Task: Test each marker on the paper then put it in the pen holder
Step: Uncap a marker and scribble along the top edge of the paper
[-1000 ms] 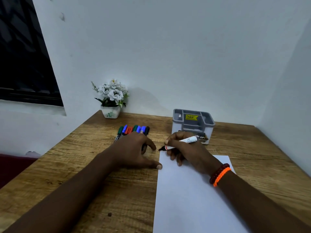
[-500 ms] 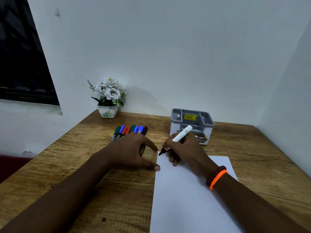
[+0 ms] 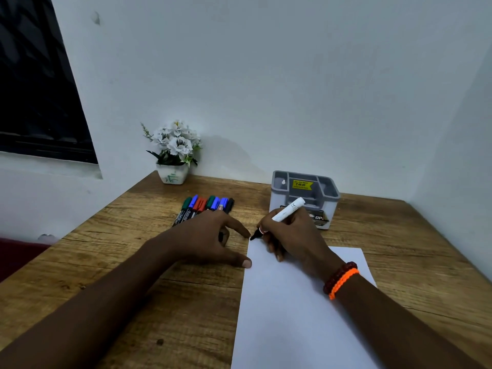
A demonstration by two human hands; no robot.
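Right hand (image 3: 288, 237) gripped white marker (image 3: 288, 210), black tip at paper's (image 3: 298, 310) far-left corner, left hand (image 3: 210, 241) spread beside paper's left edge, pen holder (image 3: 304, 198) near table's (image 3: 133, 302) far edge.

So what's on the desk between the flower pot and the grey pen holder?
In the head view, only bare wooden desk lies between the flower pot and the pen holder. The row of markers lies nearer the person, off that line.
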